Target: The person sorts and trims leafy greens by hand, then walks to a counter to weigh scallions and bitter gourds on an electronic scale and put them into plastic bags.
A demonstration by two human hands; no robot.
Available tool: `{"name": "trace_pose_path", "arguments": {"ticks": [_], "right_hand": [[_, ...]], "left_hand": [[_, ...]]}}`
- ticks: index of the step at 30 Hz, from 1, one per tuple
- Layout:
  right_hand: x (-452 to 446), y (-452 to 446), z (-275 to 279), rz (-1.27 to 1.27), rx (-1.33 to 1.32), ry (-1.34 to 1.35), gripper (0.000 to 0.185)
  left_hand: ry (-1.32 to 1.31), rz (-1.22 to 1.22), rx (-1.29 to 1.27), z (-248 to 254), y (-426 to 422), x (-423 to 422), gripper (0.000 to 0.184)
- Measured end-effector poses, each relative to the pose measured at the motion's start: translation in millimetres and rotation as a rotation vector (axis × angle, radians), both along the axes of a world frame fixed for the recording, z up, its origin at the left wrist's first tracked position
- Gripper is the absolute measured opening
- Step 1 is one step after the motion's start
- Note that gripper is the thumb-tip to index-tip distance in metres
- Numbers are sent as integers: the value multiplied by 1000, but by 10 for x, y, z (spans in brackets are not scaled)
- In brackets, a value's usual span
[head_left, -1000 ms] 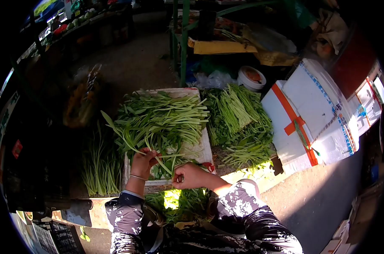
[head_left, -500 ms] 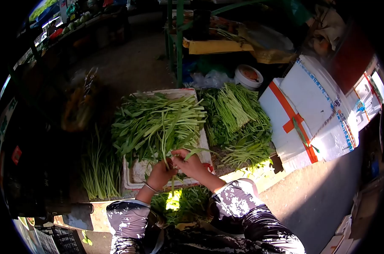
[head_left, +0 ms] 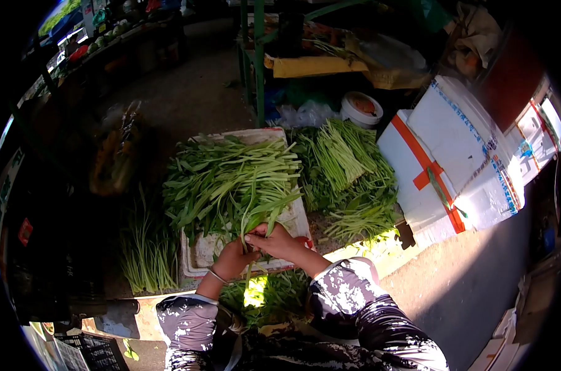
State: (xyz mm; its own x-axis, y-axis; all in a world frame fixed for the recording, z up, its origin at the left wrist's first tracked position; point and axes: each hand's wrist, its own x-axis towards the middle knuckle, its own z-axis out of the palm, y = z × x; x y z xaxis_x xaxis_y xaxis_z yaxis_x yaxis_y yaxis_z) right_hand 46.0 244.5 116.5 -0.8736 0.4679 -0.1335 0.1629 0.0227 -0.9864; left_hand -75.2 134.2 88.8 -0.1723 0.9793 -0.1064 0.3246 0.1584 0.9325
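Close together over the near edge of a white foam tray (head_left: 192,263), my left hand (head_left: 232,258) and my right hand (head_left: 275,242) are closed on a leafy green stalk (head_left: 246,216), which looks like water spinach. Its leaves point up and to the right, and a piece of stem hangs below the fingers. A bracelet circles my left wrist. Beyond my hands, a large heap of the same greens (head_left: 231,170) fills most of the tray, leaves to the left and stems to the right. My fingers partly hide the gripped stem.
More bundled greens (head_left: 345,161) lie right of the tray, beside a white foam box (head_left: 416,173) with orange tape. Another bunch (head_left: 147,263) lies to the left. Loose greens (head_left: 280,294) sit below my hands. A white bucket (head_left: 359,111) stands behind, near a green post (head_left: 259,68).
My right hand has shifted slightly down and left, closer to my left hand. The held stalk's leaves, which drooped to the right, now point more upward.
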Motion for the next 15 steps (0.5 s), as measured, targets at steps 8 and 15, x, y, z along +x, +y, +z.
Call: {"name": "trace_pose_path", "arguments": {"ticks": [8,15], "right_hand": [[55,54,77,-87,-13,14,18],[115,162,-89,-127,583,-88,14]], "left_hand": [[-264,-17,-108,139,6,-37,18],[-318,53,-85,138,-5,-95,18]]}}
